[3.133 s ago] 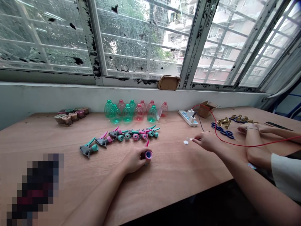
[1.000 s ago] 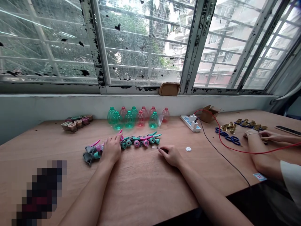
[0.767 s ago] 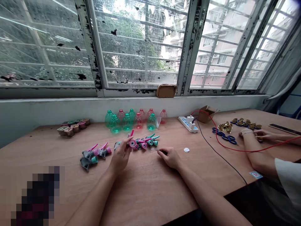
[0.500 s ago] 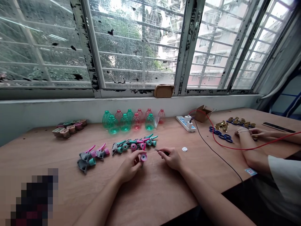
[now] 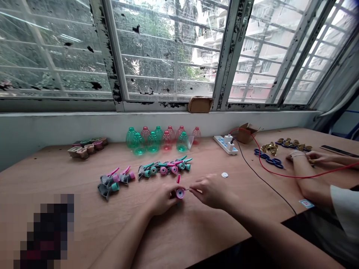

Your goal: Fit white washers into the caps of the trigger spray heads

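My left hand is closed around a spray-bottle trigger head, its pink collar facing me and its pink trigger pointing up. Pinched in my right hand is a pair of tweezers, with only the thin metal tip showing. That tip is at the right side of the collar; whether it touches cannot be made out. Behind my hands lies a row of spray trigger heads in grey, green and pink. Another small group of trigger heads rests to the left. A white disc lies beyond my right hand.
Several green and pink clear bottles stand by the wall. A power strip with a red cable and a black cable is at right, near a cardboard box. Another person's arm works by blue and gold parts.
My right hand has brought the tweezers left, up to the pink collar. The trigger head in my left hand sits slightly lower and nearer to me. The whole view has shifted slightly.
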`<state>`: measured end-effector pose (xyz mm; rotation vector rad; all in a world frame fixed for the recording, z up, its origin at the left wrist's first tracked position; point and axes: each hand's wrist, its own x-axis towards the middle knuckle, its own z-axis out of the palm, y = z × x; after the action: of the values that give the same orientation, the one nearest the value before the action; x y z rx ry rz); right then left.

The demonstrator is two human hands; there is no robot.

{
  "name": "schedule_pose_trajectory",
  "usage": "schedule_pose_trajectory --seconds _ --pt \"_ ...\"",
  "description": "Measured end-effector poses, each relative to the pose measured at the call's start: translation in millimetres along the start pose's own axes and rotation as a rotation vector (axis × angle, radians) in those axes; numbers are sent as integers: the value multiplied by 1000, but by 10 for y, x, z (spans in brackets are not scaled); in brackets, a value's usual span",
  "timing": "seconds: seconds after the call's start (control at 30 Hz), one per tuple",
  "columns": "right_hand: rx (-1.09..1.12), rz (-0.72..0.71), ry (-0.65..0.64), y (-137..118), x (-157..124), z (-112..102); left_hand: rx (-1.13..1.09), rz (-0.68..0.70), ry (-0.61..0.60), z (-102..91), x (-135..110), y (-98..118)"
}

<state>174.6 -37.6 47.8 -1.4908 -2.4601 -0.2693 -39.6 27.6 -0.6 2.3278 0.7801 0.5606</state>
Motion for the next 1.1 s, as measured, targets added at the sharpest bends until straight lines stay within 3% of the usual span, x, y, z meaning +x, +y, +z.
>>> schedule_pose_trajectory --seconds 0.33,0.5,0.67,0.87,1.1 --pt "-210 -66 -198 -245 22 -156 40 34 19 16 14 36" --pt "-189 8 -323 -345 33 -217 54 68 15 42 26 48" --pt "-144 121 -243 -252 41 -200 60 76 -2 21 18 56" --pt "-66 124 -192 -102 -37 -124 36 75 -8 11 7 57" --pt "-187 85 -182 -247 -54 -189 35 61 11 33 23 36"
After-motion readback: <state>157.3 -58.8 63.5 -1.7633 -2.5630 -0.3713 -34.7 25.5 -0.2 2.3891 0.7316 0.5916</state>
